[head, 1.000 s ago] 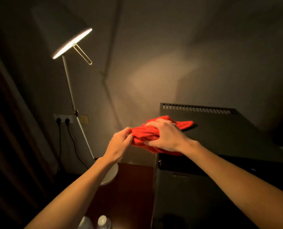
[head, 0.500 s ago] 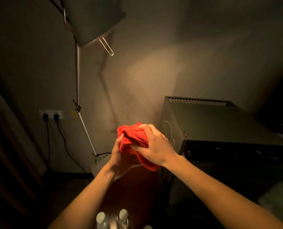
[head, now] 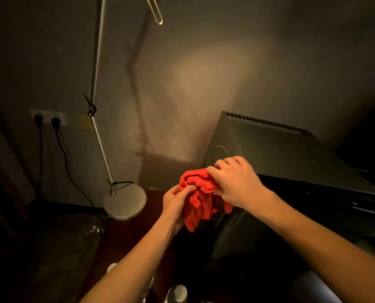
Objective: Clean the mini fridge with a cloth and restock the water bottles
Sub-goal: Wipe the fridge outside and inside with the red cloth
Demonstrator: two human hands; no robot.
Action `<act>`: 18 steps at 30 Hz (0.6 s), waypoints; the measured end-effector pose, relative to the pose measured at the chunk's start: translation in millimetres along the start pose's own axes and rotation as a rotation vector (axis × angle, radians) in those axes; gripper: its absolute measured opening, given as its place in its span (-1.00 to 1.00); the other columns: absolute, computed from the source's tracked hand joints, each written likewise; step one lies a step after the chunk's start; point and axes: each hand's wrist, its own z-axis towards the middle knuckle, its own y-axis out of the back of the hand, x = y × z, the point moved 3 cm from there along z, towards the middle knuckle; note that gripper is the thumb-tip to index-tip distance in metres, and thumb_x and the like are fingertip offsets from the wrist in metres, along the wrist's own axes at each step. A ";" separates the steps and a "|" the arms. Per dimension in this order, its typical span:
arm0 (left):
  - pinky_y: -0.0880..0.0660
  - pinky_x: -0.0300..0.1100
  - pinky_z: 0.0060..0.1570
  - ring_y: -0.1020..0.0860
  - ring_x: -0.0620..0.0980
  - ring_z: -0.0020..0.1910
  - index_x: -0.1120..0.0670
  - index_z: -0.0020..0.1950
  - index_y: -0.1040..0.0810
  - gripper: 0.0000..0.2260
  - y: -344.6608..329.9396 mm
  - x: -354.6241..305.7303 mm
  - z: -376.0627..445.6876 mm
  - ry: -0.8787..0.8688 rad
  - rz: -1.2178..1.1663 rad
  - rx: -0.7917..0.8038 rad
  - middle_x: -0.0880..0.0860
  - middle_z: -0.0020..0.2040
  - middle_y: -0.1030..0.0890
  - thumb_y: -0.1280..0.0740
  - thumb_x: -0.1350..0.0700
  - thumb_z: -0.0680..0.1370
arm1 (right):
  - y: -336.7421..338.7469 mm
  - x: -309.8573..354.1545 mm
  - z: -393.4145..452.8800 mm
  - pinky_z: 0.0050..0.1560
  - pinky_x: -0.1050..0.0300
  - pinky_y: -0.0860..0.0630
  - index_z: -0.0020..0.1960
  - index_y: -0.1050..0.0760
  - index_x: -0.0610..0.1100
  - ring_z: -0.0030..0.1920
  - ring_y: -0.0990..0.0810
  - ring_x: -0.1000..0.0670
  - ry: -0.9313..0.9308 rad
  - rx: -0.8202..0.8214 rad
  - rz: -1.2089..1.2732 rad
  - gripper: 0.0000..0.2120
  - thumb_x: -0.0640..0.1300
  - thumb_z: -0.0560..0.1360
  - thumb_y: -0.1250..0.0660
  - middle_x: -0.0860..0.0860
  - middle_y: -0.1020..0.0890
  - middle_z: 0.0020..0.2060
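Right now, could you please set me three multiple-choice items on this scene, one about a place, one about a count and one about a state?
1. Where is the lamp base?
A. left of the fridge
B. on top of the fridge
C. right of the fridge

2. How many plugs sit in the wall socket?
A. none
B. two
C. four

3. How is the cloth held?
A. spread flat on the fridge
B. lying on the floor
C. bunched in both hands

Answers:
1 A, the round base stands by the wall, left of the fridge.
2 B, two black plugs with cords hang side by side.
3 C, the left hand and right hand both have a grip on the crumpled red cloth beside the fridge's left side.
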 end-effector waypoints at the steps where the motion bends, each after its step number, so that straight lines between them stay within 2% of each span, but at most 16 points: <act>1: -0.49 -0.21 -0.27 -0.52 -0.02 -0.31 0.14 -0.16 -0.65 -0.96 -1.5 10.1 0.9 0.034 -0.036 -0.030 0.11 -0.28 -0.60 -0.48 0.24 0.43 | 3.7 -7.3 0.5 0.17 -0.06 -0.36 0.12 -0.47 0.02 0.12 -0.56 -0.14 -0.003 0.032 -0.018 -0.57 0.19 0.34 -0.40 -0.02 -0.57 0.03; 5: -0.43 -0.14 -0.19 -0.48 0.01 -0.23 0.10 -0.27 -0.67 -0.89 -14.8 43.0 1.2 0.051 -0.031 -0.061 0.10 -0.28 -0.57 -0.43 0.20 0.46 | 3.1 -11.7 -3.7 0.35 -0.10 -0.22 0.14 -0.50 0.04 0.19 -0.54 -0.11 0.038 0.191 -0.113 -0.69 0.11 0.44 -0.31 0.00 -0.58 0.09; 8: -0.50 -0.24 -0.24 -0.54 -0.15 -0.31 0.08 -0.26 -0.63 -0.81 -31.0 50.1 0.4 -0.047 0.005 -0.043 -0.02 -0.33 -0.63 -0.36 0.26 0.54 | -5.9 -3.2 -7.5 0.44 -0.17 -0.09 0.17 -0.52 -0.03 0.20 -0.52 -0.13 0.087 0.272 -0.184 -0.68 0.06 0.46 -0.30 -0.04 -0.59 0.10; 11: -0.50 -0.12 -0.09 -0.59 -0.11 -0.17 0.01 -0.16 -0.67 -0.86 -53.9 53.0 0.6 -0.146 0.087 0.153 -0.02 -0.19 -0.68 -0.35 0.21 0.49 | -8.8 -3.1 -6.9 0.47 -0.15 -0.04 0.21 -0.52 -0.10 0.24 -0.48 -0.14 0.098 0.333 -0.232 -0.64 0.02 0.46 -0.31 -0.08 -0.56 0.16; 13: -0.51 -0.08 -0.03 -0.61 -0.08 -0.08 -0.05 -0.03 -0.66 -0.82 -63.2 58.7 5.7 -0.197 0.111 0.263 0.00 -0.08 -0.67 -0.34 0.12 0.43 | -7.5 -4.8 -8.1 0.48 -0.13 -0.03 0.21 -0.52 -0.10 0.27 -0.45 -0.14 0.111 0.356 -0.225 -0.66 -0.02 0.47 -0.30 -0.09 -0.53 0.19; 14: -0.52 -0.06 0.09 -0.61 -0.05 0.04 -0.04 0.11 -0.61 -0.73 -64.9 62.4 8.9 -0.226 0.119 0.282 0.02 0.04 -0.66 -0.37 0.06 0.42 | -6.3 -5.6 -7.6 0.49 -0.13 -0.02 0.22 -0.51 -0.09 0.29 -0.43 -0.14 0.122 0.363 -0.215 -0.65 -0.03 0.46 -0.30 -0.09 -0.51 0.21; 16: -0.43 -0.12 0.32 -0.53 -0.11 0.27 0.09 0.37 -0.43 -0.35 -64.6 69.1 16.1 -0.281 0.171 0.261 0.04 0.27 -0.56 -0.47 -0.17 0.37 | -2.7 -8.4 -6.2 0.51 -0.11 -0.01 0.26 -0.50 -0.08 0.35 -0.37 -0.13 0.137 0.362 -0.182 -0.58 0.01 0.43 -0.31 -0.08 -0.47 0.28; 17: -0.40 -0.19 0.33 -0.49 -0.18 0.31 0.12 0.41 -0.37 -0.20 -65.4 73.1 19.8 -0.289 0.171 0.251 0.02 0.31 -0.52 -0.47 -0.30 0.33 | -0.3 -11.9 -4.6 0.52 -0.09 0.01 0.28 -0.49 -0.08 0.39 -0.32 -0.11 0.138 0.348 -0.155 -0.55 0.03 0.42 -0.30 -0.07 -0.43 0.33; 18: -0.39 -0.20 0.34 -0.48 -0.18 0.32 0.11 0.42 -0.36 -0.16 -67.2 75.4 21.9 -0.306 0.176 0.240 0.00 0.32 -0.51 -0.44 -0.38 0.31 | 2.9 -17.4 -3.4 0.53 -0.07 0.02 0.31 -0.47 -0.08 0.45 -0.27 -0.09 0.137 0.334 -0.118 -0.51 0.06 0.42 -0.28 -0.07 -0.37 0.40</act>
